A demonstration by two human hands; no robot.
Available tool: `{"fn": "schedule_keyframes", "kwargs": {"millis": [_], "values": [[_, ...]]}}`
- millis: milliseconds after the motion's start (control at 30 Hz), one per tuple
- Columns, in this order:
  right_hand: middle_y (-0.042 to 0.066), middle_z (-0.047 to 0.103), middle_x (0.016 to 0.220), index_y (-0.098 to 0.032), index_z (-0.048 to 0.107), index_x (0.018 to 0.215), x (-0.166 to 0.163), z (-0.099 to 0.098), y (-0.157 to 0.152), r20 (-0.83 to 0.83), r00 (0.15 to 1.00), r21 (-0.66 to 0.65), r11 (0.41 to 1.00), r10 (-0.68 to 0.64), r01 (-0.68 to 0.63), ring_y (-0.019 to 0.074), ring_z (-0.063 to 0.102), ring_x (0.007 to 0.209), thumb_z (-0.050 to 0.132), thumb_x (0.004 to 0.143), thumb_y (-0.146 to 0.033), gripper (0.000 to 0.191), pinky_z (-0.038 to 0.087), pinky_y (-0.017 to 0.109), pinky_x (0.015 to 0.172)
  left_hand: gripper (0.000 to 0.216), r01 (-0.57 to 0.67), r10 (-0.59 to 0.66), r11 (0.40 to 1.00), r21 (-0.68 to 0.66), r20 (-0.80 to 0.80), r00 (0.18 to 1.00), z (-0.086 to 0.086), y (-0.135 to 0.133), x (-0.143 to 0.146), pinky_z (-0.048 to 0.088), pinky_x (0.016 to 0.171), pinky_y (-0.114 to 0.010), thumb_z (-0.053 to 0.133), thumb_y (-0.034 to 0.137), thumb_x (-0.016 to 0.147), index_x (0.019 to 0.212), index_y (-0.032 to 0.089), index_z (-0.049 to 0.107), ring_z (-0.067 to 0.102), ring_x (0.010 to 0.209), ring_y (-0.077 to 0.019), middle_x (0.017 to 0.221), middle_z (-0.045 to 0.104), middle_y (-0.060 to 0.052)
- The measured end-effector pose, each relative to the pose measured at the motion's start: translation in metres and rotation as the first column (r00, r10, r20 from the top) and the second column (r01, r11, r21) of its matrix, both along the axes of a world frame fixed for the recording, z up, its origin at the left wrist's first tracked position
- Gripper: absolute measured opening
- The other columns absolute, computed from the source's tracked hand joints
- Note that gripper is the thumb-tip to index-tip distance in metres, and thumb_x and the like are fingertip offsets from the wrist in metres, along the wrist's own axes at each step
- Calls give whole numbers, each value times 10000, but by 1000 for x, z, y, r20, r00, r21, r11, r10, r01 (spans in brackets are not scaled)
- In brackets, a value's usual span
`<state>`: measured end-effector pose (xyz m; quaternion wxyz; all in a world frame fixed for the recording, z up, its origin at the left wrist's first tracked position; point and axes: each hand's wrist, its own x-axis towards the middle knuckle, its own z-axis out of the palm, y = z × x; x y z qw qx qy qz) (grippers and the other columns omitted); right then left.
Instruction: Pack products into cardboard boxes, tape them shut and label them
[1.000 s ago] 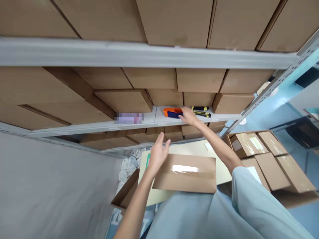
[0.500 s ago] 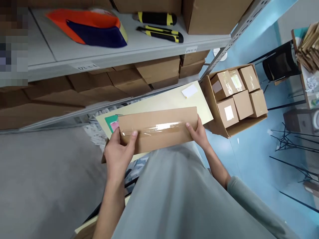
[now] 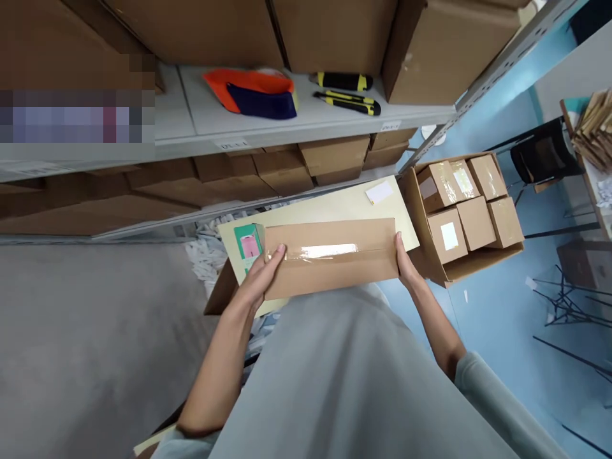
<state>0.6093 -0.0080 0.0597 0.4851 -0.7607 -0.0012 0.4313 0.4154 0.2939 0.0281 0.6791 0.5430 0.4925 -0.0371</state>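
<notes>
A long brown cardboard box (image 3: pixel 329 271), with clear tape along its upper face, is held level between my two hands. My left hand (image 3: pixel 255 280) grips its left end, thumb on top and the other fingers mostly hidden behind the edge. At the opposite end, my right hand (image 3: pixel 407 262) presses against the short side with its thumb at the corner. Beneath the box lies a pale yellow board (image 3: pixel 310 207). On the board, close to my left hand, is a green and pink small carton (image 3: pixel 248 241). A white label or card (image 3: pixel 379 192) rests near the board's far right corner.
On the grey shelf (image 3: pixel 182 141) ahead lie two black and yellow cutters (image 3: pixel 345 81) and an orange and blue tape dispenser (image 3: pixel 258 94). Cardboard boxes (image 3: pixel 335 153) line the shelf below. To the right, a large open carton (image 3: pixel 482 264) holds several small boxes. A black chair (image 3: pixel 542 153) stands beyond.
My view has shifted, so the shelf sits lower and farther right. My right thumb has slid off the box's top to its end. The green and pink carton shows more fully.
</notes>
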Motion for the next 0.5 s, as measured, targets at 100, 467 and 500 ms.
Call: {"fn": "schedule_keyframes", "kwargs": {"millis": [100, 467, 500], "values": [[184, 737, 1616, -235, 611, 1689, -1, 20, -3, 148, 989, 60, 998, 20, -29, 391, 707, 1511, 407, 1016, -1023, 1056, 595, 563, 1273, 954, 79, -87, 989, 124, 60, 994, 12, 0, -19, 694, 1083, -486, 890, 894, 760, 1389, 184, 784, 825, 1278, -394, 1380, 848, -207], [177, 561, 1744, -274, 766, 1503, 14, -14, -4, 626, 745, -142, 973, 232, -183, 403, 670, 1463, 918, 891, -727, 776, 630, 633, 1224, 630, -76, 47, 799, 597, 63, 997, -16, -25, -55, 631, 1207, -475, 857, 591, 919, 1436, 240, 779, 796, 1365, -352, 1404, 854, -111], [177, 573, 1719, -272, 777, 1481, 15, -26, -8, 606, 760, -140, 972, 235, -189, 374, 722, 1367, 906, 904, -717, 740, 675, 606, 1163, 603, -83, 71, 799, 596, 43, 997, -28, -29, -60, 650, 1179, -480, 851, 561, 919, 1425, 240, 786, 815, 1333, -358, 1371, 866, -105]]}}
